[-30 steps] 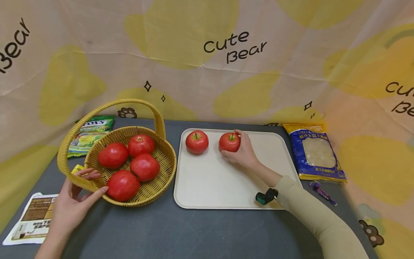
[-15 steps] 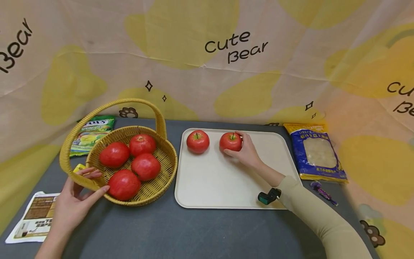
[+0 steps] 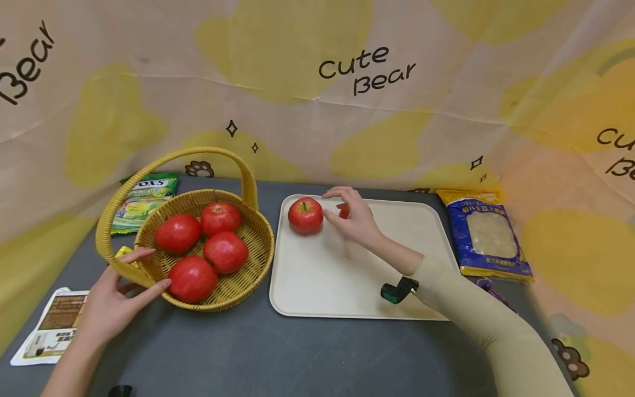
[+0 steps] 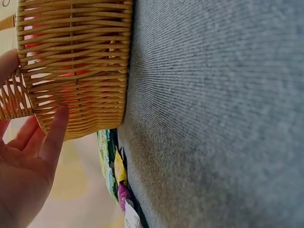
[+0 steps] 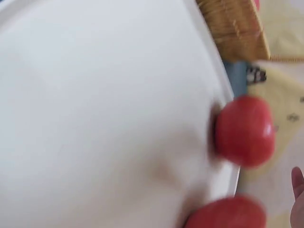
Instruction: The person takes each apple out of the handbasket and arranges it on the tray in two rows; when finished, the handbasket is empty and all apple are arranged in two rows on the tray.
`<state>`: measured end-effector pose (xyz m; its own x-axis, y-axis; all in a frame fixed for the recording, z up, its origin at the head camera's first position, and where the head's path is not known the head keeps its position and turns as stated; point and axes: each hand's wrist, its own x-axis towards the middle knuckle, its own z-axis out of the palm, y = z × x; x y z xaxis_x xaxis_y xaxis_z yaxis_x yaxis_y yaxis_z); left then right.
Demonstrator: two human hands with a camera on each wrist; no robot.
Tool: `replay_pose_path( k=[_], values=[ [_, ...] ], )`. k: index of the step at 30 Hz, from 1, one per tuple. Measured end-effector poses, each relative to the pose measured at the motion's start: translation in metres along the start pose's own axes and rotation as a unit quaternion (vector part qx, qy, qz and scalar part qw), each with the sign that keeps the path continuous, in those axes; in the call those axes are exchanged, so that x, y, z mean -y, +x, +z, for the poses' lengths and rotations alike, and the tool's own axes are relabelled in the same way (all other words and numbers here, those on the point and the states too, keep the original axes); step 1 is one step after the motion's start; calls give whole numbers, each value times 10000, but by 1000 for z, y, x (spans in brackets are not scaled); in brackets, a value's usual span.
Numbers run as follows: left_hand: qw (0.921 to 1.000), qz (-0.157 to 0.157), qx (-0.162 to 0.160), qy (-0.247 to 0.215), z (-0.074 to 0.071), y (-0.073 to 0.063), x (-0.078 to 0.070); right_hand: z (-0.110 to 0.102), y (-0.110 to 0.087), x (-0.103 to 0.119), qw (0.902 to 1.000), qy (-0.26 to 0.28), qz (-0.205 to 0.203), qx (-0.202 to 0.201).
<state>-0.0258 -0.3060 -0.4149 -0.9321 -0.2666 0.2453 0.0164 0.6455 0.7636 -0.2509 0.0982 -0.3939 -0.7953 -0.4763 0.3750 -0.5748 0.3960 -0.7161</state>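
Note:
My left hand [image 3: 111, 300] grips the yellow wicker basket [image 3: 258, 264] at the foot of its handle, thumb on the rim; in the left wrist view a fingertip touches the woven wall [image 4: 80, 95]. Several large red fruits [image 3: 192, 279] lie inside. On the white tray [image 3: 322, 292] sit two red apples. My right hand [image 3: 358, 220] hovers between them, thumb and fingers spread towards the left apple [image 3: 305, 215] and holding nothing. It mostly hides the right apple [image 3: 344, 212] in the head view. In the right wrist view both apples are blurred, and only part of the hand [image 5: 298, 204] shows.
Behind the basket lies a green candy bag [image 3: 144, 201], and a white-and-brown packet [image 3: 59, 325] is at the left. A blue-and-yellow food bag [image 3: 486, 234] lies right of the tray, near a small purple item [image 3: 488, 285]. A printed cloth [image 3: 297, 110] stands behind the table.
My right hand has let go of the right apple and moved left towards the other one. The right apple stays on the tray. My left hand stays at the basket.

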Motion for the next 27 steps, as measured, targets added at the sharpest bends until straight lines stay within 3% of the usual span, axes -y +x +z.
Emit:
replay_pose_path(
  k=[5,10,13,19,27],
  values=[
    [9998,-47,19,-197,2,0,1,31,19,37,9918,555,-600,984],
    [9992,-204,91,-332,4,-2,2,66,35,67,9620,705,-1138,2381],
    [9982,-244,179,-514,4,-3,3,86,44,78,9432,426,-1295,3029],
    [9959,-172,225,-863,9,-3,2,115,57,87,9158,-425,-1267,3787],
    [9953,-33,161,-953,7,-3,4,136,62,88,8961,-606,-1155,4242]
  ],
)
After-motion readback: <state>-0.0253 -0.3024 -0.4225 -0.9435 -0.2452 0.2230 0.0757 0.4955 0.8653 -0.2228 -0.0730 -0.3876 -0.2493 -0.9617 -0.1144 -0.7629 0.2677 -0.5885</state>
